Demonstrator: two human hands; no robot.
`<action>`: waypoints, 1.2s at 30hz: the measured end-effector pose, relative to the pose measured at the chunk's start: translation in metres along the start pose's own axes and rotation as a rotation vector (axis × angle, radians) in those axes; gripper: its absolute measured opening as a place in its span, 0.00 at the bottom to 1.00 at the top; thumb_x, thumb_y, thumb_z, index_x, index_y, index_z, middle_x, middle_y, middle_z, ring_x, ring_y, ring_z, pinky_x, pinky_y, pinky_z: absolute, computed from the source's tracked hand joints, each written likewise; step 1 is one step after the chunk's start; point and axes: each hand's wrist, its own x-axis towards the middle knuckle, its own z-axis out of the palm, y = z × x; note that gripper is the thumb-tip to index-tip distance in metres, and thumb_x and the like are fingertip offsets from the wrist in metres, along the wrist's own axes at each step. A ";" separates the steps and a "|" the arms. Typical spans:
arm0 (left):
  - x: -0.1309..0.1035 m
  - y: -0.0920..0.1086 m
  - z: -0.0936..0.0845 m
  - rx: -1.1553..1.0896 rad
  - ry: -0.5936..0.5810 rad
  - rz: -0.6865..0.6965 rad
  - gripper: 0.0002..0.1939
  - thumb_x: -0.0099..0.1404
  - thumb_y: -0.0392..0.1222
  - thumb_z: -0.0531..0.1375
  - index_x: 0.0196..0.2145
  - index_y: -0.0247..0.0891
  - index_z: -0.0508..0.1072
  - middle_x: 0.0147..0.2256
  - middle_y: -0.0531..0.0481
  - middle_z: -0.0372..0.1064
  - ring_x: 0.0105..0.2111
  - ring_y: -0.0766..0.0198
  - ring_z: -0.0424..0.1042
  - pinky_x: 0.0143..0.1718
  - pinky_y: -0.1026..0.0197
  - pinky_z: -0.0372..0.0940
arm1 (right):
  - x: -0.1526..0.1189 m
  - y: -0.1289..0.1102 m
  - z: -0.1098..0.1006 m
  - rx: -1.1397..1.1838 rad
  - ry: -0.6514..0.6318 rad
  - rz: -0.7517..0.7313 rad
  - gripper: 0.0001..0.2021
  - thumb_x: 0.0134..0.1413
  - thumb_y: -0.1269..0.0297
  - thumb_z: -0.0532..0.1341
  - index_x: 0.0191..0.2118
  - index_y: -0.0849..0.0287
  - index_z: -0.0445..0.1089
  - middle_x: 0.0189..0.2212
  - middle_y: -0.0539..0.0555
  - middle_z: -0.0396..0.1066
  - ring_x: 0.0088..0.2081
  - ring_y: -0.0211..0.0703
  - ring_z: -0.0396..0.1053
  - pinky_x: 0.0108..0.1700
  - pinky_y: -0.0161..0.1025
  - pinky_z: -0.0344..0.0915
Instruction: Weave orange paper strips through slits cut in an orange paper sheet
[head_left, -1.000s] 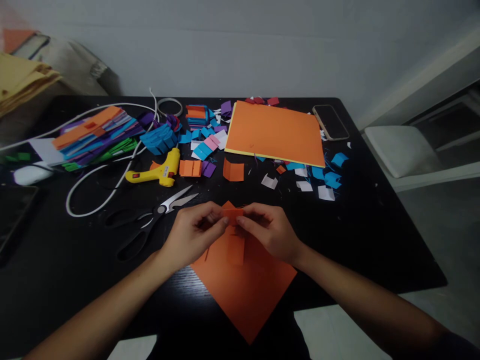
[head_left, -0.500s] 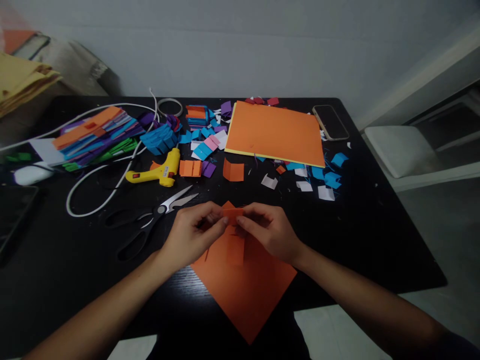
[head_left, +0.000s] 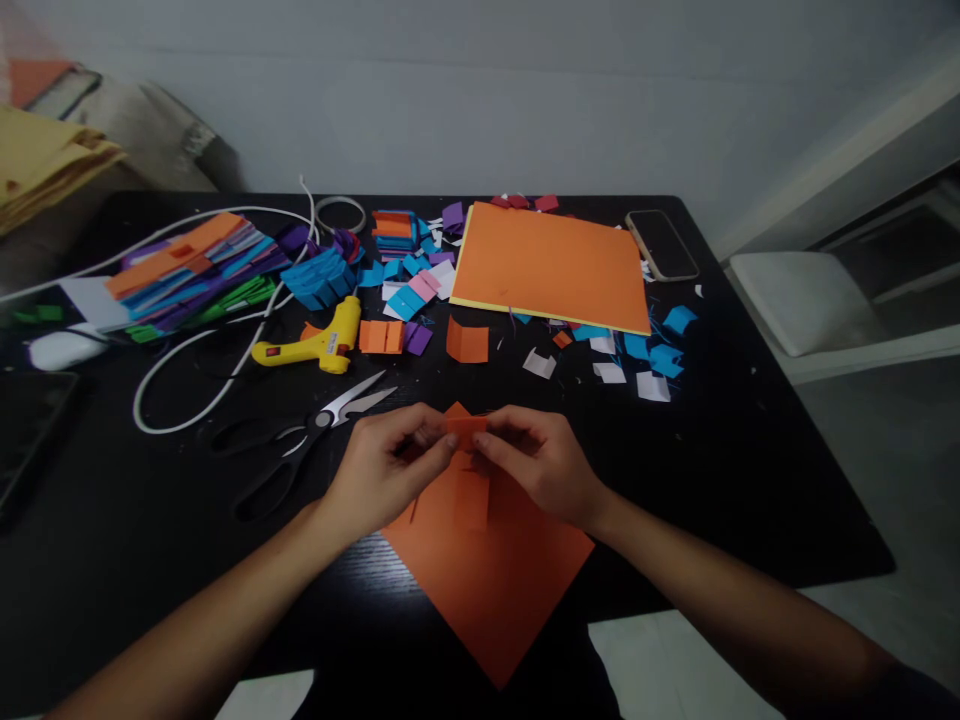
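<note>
Between my two hands is a small orange paper strip [head_left: 471,498], creased and cut with slits across it. My left hand [head_left: 394,462] pinches its upper left edge between thumb and fingers. The upper right edge is pinched by my right hand [head_left: 541,462]. Beneath both hands lies a larger orange paper sheet [head_left: 499,600], turned with one corner toward me. Black-handled scissors [head_left: 322,420] rest beside my left hand, blades partly apart. The fingertips behind the strip are partly hidden.
A yellow glue gun [head_left: 330,340] lies behind the scissors. Orange sheets [head_left: 555,265] sit at the back among paper scraps [head_left: 651,387], with a phone [head_left: 661,245] to their right. Bundled colored paper strips [head_left: 199,265] and a white cable [head_left: 142,400] occupy the left.
</note>
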 end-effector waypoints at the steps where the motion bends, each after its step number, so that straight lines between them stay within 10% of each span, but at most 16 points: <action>1: 0.000 0.000 0.000 0.002 0.002 0.001 0.10 0.69 0.44 0.63 0.32 0.36 0.76 0.24 0.53 0.68 0.23 0.68 0.64 0.24 0.66 0.59 | 0.000 0.000 0.000 0.002 0.000 0.000 0.09 0.58 0.57 0.69 0.35 0.57 0.79 0.29 0.51 0.78 0.32 0.42 0.78 0.37 0.38 0.75; 36: 0.000 0.002 -0.004 0.062 0.002 0.203 0.07 0.72 0.39 0.63 0.34 0.37 0.77 0.29 0.51 0.74 0.27 0.68 0.69 0.27 0.65 0.61 | 0.001 0.005 -0.001 0.026 -0.033 -0.042 0.06 0.57 0.61 0.71 0.35 0.57 0.79 0.29 0.50 0.77 0.32 0.40 0.76 0.36 0.36 0.71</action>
